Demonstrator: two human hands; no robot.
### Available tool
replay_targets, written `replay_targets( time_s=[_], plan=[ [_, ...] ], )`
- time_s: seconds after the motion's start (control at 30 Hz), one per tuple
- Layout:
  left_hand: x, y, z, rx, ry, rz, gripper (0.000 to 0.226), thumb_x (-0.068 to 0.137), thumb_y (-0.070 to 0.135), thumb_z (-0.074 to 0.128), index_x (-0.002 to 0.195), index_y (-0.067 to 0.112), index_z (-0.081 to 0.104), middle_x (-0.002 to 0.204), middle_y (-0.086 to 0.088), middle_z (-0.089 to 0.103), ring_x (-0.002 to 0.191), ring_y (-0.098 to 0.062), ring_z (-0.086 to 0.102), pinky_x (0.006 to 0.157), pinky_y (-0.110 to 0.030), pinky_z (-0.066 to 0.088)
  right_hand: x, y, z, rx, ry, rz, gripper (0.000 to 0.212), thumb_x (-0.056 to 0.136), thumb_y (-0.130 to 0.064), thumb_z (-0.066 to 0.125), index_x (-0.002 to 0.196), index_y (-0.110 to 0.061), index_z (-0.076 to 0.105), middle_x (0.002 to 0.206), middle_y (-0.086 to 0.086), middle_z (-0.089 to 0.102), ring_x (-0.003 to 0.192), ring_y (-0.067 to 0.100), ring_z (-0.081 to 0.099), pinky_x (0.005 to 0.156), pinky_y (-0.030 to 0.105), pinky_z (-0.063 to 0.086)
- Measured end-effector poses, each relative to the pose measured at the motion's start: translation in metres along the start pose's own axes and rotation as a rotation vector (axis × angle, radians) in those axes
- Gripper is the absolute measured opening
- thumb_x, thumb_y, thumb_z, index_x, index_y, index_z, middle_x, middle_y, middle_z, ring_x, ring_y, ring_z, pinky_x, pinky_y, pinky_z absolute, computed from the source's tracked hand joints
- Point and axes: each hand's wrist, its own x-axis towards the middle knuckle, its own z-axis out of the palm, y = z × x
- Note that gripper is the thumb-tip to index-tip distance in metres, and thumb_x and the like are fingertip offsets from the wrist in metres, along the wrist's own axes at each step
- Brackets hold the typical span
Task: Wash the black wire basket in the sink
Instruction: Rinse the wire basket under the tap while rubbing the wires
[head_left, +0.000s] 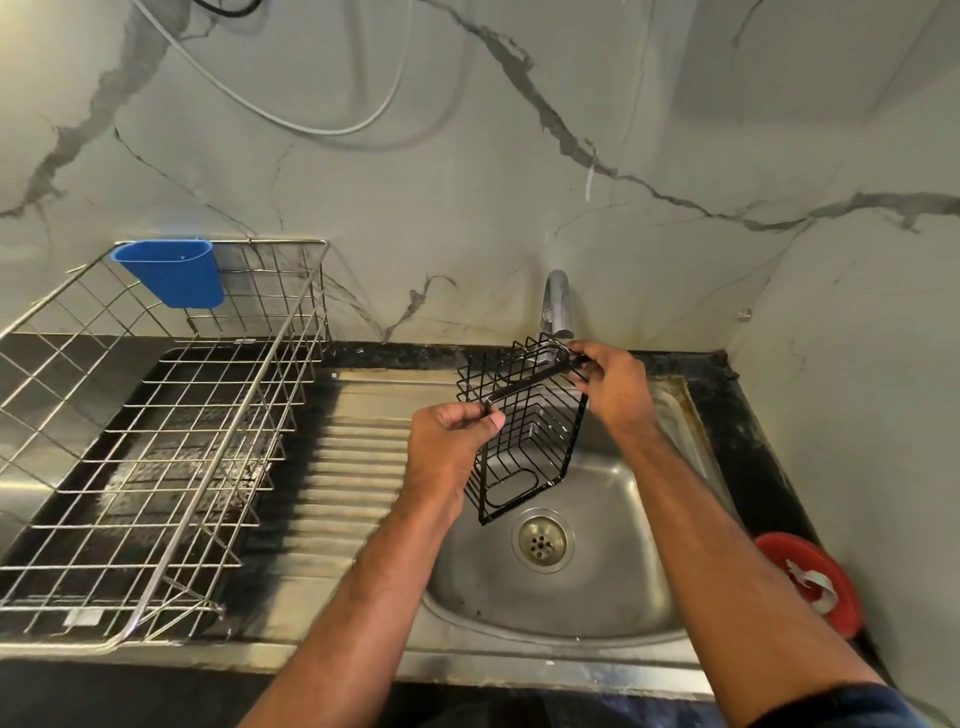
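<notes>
I hold a small black wire basket (524, 431) above the steel sink (613, 587), tilted with its open side facing me. My left hand (452, 441) grips the basket's near left rim. My right hand (615, 384) pinches its far upper corner, just below the chrome tap (557, 301). The basket's lower end hangs over the drain (542, 540). No water is visibly running from the tap.
A large steel wire dish rack (156, 431) stands on the ribbed drainboard (353, 447) at the left, with a blue plastic cup (174, 275) hooked on its back rim. A red round lid (815, 582) lies on the black counter at the right. Marble wall behind.
</notes>
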Motion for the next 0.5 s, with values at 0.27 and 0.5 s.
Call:
replay_targets(
  time_s=[0.27,0.5],
  plan=[
    [-0.0018,0.0038,0.0009,0.031,-0.035,0.007,0.022,0.078,0.003,0.081,0.1,0.004,0.077,0.09,-0.002,0.079,0.079,0.001,0.074,0.07,-0.006,0.052,0.0014,-0.0041,-0.0005,0.046,0.037,-0.006,0.041,0.098,0.009,0.049,0.13,-0.011,0.064,0.128,0.01,0.066,0.112,0.021,0.067,0.102,0.034,0.053],
    [-0.0027,0.0069,-0.0037,0.112,-0.051,0.038,0.02,0.086,0.02,0.078,0.097,0.004,0.078,0.073,0.007,0.075,0.069,0.008,0.067,0.068,-0.005,0.05,0.0083,-0.003,0.001,0.017,0.029,-0.026,0.039,0.098,0.006,0.053,0.127,-0.015,0.066,0.12,0.004,0.069,0.107,0.018,0.069,0.098,0.034,0.057]
  ],
)
